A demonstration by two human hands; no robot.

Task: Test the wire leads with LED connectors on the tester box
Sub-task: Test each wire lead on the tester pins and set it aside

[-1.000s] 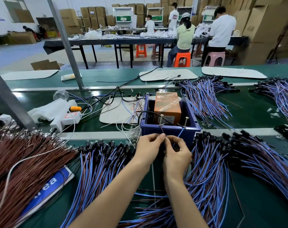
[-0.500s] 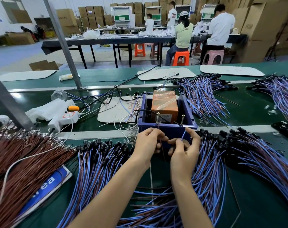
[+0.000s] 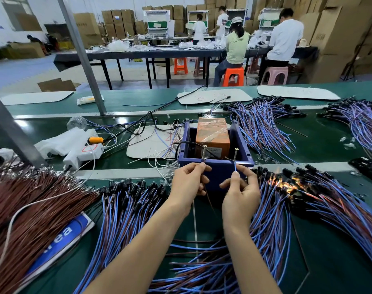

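A green conveyor belt [image 3: 320, 145] spans the foreground. A slanted metal post [image 3: 83, 60] stands on its far rail. Flat white boards lie on the belt at far left [image 3: 36, 97] and far right [image 3: 297, 92]. A white plastic device with a red outline [image 3: 89, 150] lies left of centre, an orange part [image 3: 96, 140] just behind it. A blue-and-white sign [image 3: 59, 238] lies at near left. Beyond the belt, two people sit at a long black table [image 3: 138, 54] on an orange stool [image 3: 233, 76] and a pink stool [image 3: 275, 75]. Cardboard boxes [image 3: 337, 35] are stacked behind.
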